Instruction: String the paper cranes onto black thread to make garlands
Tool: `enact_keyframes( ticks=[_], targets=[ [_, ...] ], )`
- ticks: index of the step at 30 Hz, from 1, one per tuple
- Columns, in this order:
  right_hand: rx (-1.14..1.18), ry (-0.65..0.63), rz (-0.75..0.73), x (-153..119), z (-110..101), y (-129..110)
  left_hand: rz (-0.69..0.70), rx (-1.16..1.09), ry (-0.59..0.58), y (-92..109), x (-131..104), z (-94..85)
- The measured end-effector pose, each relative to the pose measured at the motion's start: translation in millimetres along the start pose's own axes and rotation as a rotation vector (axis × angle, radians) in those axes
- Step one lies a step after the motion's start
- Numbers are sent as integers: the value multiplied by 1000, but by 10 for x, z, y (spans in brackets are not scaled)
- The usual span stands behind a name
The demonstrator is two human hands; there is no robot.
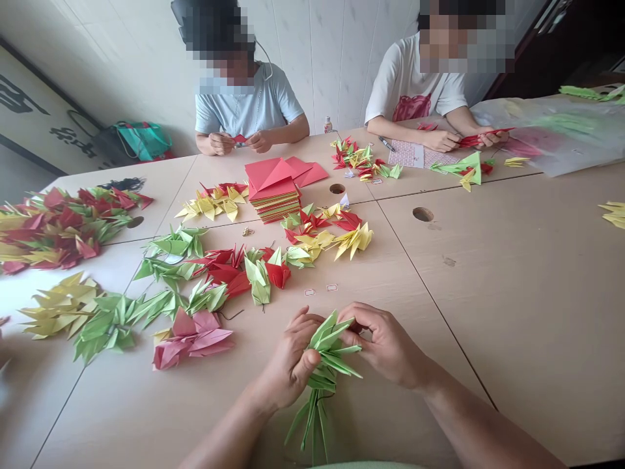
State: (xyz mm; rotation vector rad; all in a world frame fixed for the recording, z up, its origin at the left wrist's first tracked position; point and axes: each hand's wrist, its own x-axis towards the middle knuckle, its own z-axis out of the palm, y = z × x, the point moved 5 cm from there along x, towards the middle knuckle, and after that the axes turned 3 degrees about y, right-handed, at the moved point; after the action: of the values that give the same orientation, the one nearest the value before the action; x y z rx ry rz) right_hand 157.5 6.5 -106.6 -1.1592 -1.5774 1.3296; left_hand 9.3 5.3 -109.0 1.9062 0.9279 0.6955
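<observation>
Low in the middle of the head view is a bundle of green folded-paper cranes (325, 372), with long pointed tips fanning out above and below a dark thread. My left hand (291, 361) is wrapped round its left side, the thumb lying across the front. At its upper right, the fingers of my right hand (385, 339) pinch together by the pointed tips; whether a paper tip or thread lies between them is hidden. A pink folded-paper bundle (195, 339) rests left of my left hand. Just beyond my hands lie two small paper labels (332, 287).
Red, green and yellow folded-paper pieces (58, 225) are heaped at the left of the table (512, 293). A stack of red and yellow paper (276, 189) stands mid-table. Two people sit across, one in a blue shirt (244, 111), one in white (395, 78). Table holes (422, 213) show.
</observation>
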Motion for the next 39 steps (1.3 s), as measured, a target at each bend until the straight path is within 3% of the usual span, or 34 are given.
enact_keyframes(
  ticks=[21, 32, 39],
  targets=[
    [77, 47, -36, -8, 17, 56, 9, 70, 38, -53, 15, 56],
    [13, -10, -66, 1, 29, -4, 4, 61, 43, -57, 13, 67],
    [375, -92, 109, 2, 89, 88, -105, -87, 84, -108, 4, 41]
  ],
)
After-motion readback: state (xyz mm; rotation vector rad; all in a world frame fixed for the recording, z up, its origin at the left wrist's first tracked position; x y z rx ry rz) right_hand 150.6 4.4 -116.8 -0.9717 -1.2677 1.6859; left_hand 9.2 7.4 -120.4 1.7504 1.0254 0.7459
